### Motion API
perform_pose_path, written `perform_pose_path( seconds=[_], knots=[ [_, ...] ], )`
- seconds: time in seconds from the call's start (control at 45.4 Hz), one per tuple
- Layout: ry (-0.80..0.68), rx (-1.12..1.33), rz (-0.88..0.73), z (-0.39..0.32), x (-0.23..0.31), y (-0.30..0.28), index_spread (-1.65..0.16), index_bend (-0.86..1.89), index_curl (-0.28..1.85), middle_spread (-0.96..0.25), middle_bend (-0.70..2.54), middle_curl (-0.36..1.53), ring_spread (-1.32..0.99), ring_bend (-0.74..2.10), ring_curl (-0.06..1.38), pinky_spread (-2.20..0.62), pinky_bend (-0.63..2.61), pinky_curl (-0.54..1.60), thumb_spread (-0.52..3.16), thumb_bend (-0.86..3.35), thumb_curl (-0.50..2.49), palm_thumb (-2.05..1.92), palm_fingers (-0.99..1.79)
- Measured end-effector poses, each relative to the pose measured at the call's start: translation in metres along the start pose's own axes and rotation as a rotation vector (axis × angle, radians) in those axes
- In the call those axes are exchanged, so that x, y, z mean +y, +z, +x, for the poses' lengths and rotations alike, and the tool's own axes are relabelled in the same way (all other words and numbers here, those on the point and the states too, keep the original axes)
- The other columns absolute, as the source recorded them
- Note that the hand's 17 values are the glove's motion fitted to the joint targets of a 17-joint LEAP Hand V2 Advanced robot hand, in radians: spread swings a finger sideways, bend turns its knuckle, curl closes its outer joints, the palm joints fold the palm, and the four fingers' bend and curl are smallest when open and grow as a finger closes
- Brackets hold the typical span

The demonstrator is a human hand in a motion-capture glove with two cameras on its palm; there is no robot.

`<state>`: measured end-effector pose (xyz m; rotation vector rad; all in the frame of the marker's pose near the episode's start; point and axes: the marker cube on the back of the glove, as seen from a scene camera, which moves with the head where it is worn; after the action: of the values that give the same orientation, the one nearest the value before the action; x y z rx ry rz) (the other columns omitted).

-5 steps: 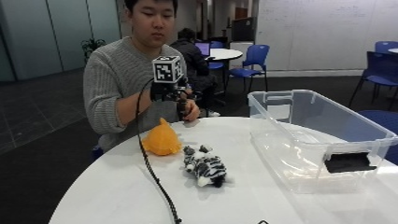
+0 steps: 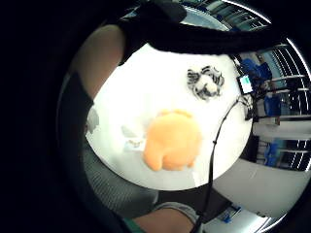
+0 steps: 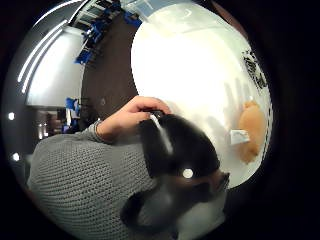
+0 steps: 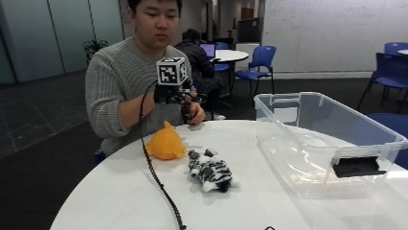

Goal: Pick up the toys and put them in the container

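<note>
- My gloved right hand [image 4: 171,93] hung raised above the desk [image 4: 127,191] near my chest, holding neither toy; I could not tell whether its fingers were spread or curled.
- The orange toy [image 4: 165,143] lay just below that hand, and the striped toy [image 4: 209,171] beyond it toward the container [image 4: 325,139] — all well apart.
- I judged the trailing cable risked dragging the striped toy as I reached.
- The soft round orange toy might slip from a shallow pinch — before clearing the container's rim.
</note>
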<state>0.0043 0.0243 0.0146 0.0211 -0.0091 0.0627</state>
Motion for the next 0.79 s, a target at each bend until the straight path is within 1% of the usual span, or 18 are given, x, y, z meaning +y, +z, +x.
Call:
perform_pose_path(
  seconds=[0.066,0.11,0.265,0.463,0.617,0.794],
  knots=[
    [-0.057,0.002,-0.024,-0.006,-0.020,-0.012,-0.24,0.17,0.10,-0.09,0.14,0.06,-0.01,0.18,0.03,0.03,0.67,0.19,0.88,-0.02,0.02,-0.03,-0.06],
    [-0.067,0.000,-0.028,-0.007,-0.023,-0.014,-0.26,0.17,0.12,-0.10,0.14,0.08,-0.02,0.19,0.04,0.04,0.68,0.21,0.97,-0.02,0.03,-0.03,-0.07],
    [-0.055,-0.001,-0.026,-0.005,-0.022,-0.014,-0.29,0.17,0.16,-0.11,0.15,0.11,-0.02,0.19,0.07,0.04,0.71,0.24,1.15,-0.03,0.06,-0.04,-0.10],
    [-0.039,-0.017,-0.017,0.006,-0.016,-0.018,-0.31,0.17,0.21,-0.12,0.14,0.14,-0.02,0.20,0.11,0.04,0.72,0.26,1.26,-0.03,0.09,-0.04,-0.11],
    [0.037,-0.006,0.019,0.036,0.008,-0.022,-0.32,0.16,0.23,-0.12,0.14,0.16,-0.02,0.20,0.13,0.04,0.72,0.28,1.30,-0.03,0.11,-0.04,-0.12],
    [0.213,-0.050,0.038,0.090,0.047,-0.019,-0.33,0.17,0.26,-0.13,0.14,0.18,-0.03,0.20,0.16,0.05,0.71,0.29,1.32,-0.02,0.13,-0.02,-0.10]
  ],
)
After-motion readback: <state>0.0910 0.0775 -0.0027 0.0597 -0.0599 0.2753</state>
